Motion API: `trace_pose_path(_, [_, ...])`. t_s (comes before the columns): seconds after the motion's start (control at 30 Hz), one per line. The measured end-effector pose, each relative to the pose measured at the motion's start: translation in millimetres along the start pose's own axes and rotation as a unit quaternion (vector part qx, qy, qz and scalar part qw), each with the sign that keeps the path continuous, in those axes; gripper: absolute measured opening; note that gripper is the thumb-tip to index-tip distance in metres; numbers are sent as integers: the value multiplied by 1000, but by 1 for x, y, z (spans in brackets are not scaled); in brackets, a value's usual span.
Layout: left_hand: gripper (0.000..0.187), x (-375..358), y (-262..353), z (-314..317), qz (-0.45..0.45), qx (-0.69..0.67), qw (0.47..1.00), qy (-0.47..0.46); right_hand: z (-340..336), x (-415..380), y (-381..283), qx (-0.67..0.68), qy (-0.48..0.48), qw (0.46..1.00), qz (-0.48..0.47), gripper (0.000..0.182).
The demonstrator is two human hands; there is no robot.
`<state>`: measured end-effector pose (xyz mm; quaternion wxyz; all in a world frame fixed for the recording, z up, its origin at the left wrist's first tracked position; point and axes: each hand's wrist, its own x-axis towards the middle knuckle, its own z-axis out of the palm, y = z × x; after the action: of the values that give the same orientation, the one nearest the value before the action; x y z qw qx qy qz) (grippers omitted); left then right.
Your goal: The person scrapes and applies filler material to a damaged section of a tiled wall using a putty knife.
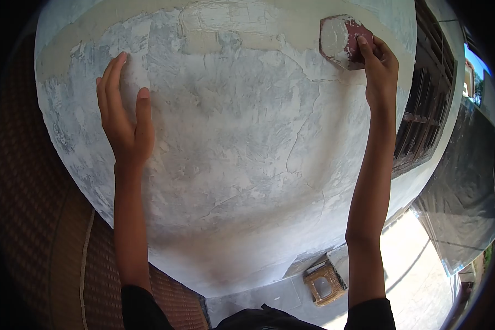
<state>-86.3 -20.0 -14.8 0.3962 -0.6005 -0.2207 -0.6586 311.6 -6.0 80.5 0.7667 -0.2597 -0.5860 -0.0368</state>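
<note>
Before me stands a wall [231, 126] with patchy grey and white putty and fine cracks. High on the right, my right hand [382, 66] grips a flat, dark red putty spreader [356, 34] by its right edge, thumb pressed on the face towards me. White paste covers much of the spreader's left half, and the tool is up against the wall. On the left, my left hand [125, 118] is raised with fingers extended and thumb apart. It holds nothing, its fingertips right at the wall's surface.
A dark barred window [423, 110] is set in the wall at right. Below, a wicker stool [324, 283] stands on the pale floor [253, 302]. Brown woven panelling [27, 165] runs along the left. A dark sheet [462, 181] hangs at far right.
</note>
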Motion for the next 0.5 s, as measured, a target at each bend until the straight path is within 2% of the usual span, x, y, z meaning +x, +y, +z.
trace_pose_path(0.1, [47,1,-3,-1,-4,6,1000,-3,-4,1,-4,14,4,1000,10,40])
trace_pose_path(0.17, [47,2,-2,1,1,3,1000,-4,14,1,-8,64,-38,997,-36,44])
trace_pose_path(0.27, [48,3,1,3,1,9,1000,-1,25,6,-2,42,-62,996,-42,38])
trace_pose_path(0.33, [47,1,2,1,-8,-22,1000,0,10,3,0,21,-26,999,-5,44])
trace_pose_path(0.4, [47,-1,1,-3,-5,-2,1000,-5,-17,5,10,7,3,1000,29,41])
trace_pose_path(0.5, [48,-2,-2,-8,-6,14,1000,-11,-33,2,14,29,29,999,19,45])
